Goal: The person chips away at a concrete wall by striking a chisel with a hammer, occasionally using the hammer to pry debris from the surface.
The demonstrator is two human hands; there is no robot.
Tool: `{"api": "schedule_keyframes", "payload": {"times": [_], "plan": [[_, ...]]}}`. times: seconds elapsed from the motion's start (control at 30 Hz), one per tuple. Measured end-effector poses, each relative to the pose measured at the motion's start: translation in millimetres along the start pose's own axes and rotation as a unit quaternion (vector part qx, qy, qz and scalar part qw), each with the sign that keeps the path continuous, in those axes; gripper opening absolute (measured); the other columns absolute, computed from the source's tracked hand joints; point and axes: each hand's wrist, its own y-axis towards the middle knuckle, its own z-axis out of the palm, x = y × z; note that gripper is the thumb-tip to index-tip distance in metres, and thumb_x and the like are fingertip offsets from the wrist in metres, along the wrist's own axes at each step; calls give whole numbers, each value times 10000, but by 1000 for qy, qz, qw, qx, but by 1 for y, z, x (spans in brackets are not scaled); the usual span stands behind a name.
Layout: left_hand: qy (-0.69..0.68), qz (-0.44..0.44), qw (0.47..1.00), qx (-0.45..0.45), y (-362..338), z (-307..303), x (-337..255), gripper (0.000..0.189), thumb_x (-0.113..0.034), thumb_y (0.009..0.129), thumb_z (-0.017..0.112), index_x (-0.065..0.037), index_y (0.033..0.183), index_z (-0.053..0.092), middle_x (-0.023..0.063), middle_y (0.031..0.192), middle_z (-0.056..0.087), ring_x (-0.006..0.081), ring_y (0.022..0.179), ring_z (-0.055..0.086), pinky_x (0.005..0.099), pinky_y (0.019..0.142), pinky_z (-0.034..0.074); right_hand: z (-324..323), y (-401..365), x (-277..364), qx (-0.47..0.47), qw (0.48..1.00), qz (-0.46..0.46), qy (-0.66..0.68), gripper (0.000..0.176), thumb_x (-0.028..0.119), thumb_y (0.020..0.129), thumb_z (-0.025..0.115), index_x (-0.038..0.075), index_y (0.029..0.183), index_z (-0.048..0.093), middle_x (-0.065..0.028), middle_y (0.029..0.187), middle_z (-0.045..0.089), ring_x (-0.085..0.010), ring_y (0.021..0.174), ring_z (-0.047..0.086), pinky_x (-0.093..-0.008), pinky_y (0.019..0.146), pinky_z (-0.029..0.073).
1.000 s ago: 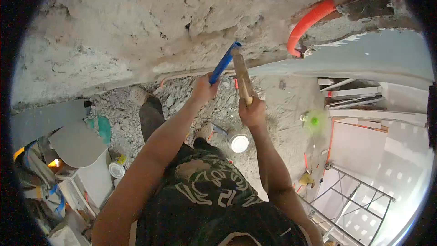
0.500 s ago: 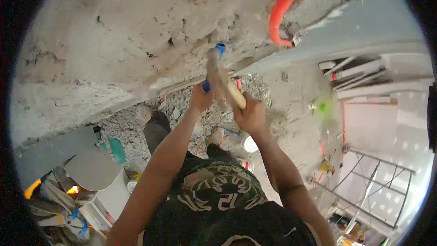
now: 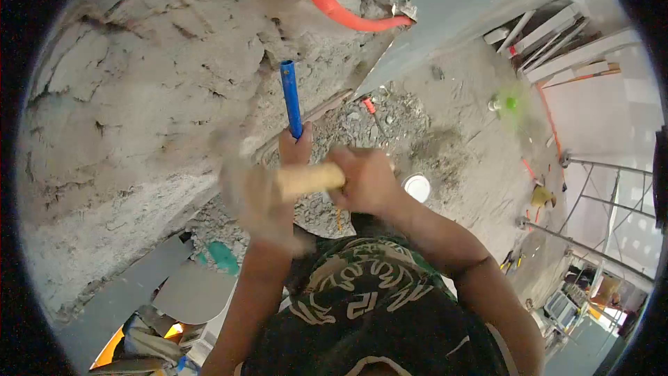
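My left hand (image 3: 295, 147) grips a blue chisel (image 3: 290, 97) and holds its tip against the rough, chipped plaster wall (image 3: 139, 111). In my right hand (image 3: 362, 179) is a wooden-handled hammer (image 3: 306, 179), lying sideways in front of my left forearm; its head at the left is smeared by motion blur. An orange corrugated conduit (image 3: 334, 7) curves out of the broken wall above the chisel.
Rubble (image 3: 348, 125) is heaped along the foot of the wall. A white round lid or tub (image 3: 417, 186) stands on the dusty floor beside my right arm. Metal scaffolding (image 3: 598, 209) is at the right, grey boards (image 3: 174, 285) at lower left, and a green object (image 3: 510, 103) farther off.
The hammer has swung from upright beside the chisel down and left to a sideways, blurred position. The chisel has turned more upright. The view has tilted, shifting the orange conduit left.
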Motion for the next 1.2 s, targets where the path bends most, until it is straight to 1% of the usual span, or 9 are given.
{"api": "schedule_keyframes", "payload": {"times": [0.17, 0.37, 0.57, 0.67, 0.73, 0.83, 1.03, 1.17, 1.2], "plan": [[-28, -9, 999, 38, -9, -5, -14, 312, -288, 893, 706, -1, 783, 649, 56, 557, 534, 127, 516, 503, 347, 499, 412, -2, -10, 10, -56, 975, -198, 77, 244, 174, 653, 717, 104, 840, 577, -73, 701, 571, -307, 558, 589, -411, 503, 475], [11, 242, 965, -104, 32, -5, 17, 285, -219, 919, 676, -11, 738, 602, 60, 519, 496, 129, 455, 465, 346, 461, 394, 24, -64, -46, 41, 991, -18, 127, 219, 155, 706, 717, 66, 875, 610, -129, 714, 604, -349, 623, 634, -422, 555, 509], [-142, 67, 988, 11, -32, 13, -37, 279, -212, 918, 689, -21, 739, 595, 33, 541, 513, 157, 432, 460, 325, 433, 375, 41, -130, -122, 47, 977, 104, 180, 310, 242, 778, 711, 62, 1019, 635, -164, 753, 653, -385, 688, 662, -443, 639, 529], [-400, -79, 907, 101, -28, 33, -21, 276, -235, 929, 679, -23, 764, 617, 16, 533, 501, 127, 433, 453, 318, 423, 353, 42, -152, -140, 25, 978, 97, 184, 283, 176, 802, 695, 36, 1042, 643, -159, 797, 659, -349, 705, 658, -407, 627, 511], [-155, 38, 984, -80, -14, 39, 3, 276, -255, 938, 667, -19, 800, 635, 19, 525, 485, 102, 431, 438, 312, 419, 328, 32, -149, -144, 3, 995, 50, 85, 223, 114, 844, 664, 18, 1044, 645, -150, 810, 650, -322, 673, 630, -389, 579, 482], [75, 155, 981, -94, -2, -7, -10, 277, -275, 929, 674, -14, 836, 654, 24, 528, 491, 96, 442, 436, 327, 427, 328, 12, -127, -128, -40, 984, 101, 142, 231, 108, 856, 655, 25, 1071, 644, -128, 798, 655, -267, 641, 625, -382, 567, 470], [29, 37, 985, 166, -93, 8, -28, 333, -330, 894, 718, -25, 801, 622, 64, 593, 564, 173, 489, 472, 358, 481, 377, 13, -111, -131, -45, 954, 222, 199, 313, 75, 841, 661, -19, 1133, 601, -134, 900, 649, -209, 794, 605, -356, 722, 493], [43, -18, 999, 21, -106, 9, -15, 339, -349, 890, 720, -29, 864, 612, 87, 648, 616, 170, 534, 532, 338, 526, 421, 21, -118, -147, -7, 939, 284, 192, 358, 69, 834, 661, -39, 1164, 572, -127, 917, 632, -212, 811, 592, -351, 755, 492], [29, 83, 996, -21, -106, -3, -31, 332, -350, 910, 692, -29, 903, 604, 92, 651, 625, 191, 542, 562, 341, 539, 441, 18, -117, -144, -5, 940, 282, 191, 358, 69, 834, 661, -39, 1164, 572, -127, 917, 632, -212, 811, 592, -351, 755, 492]]}}
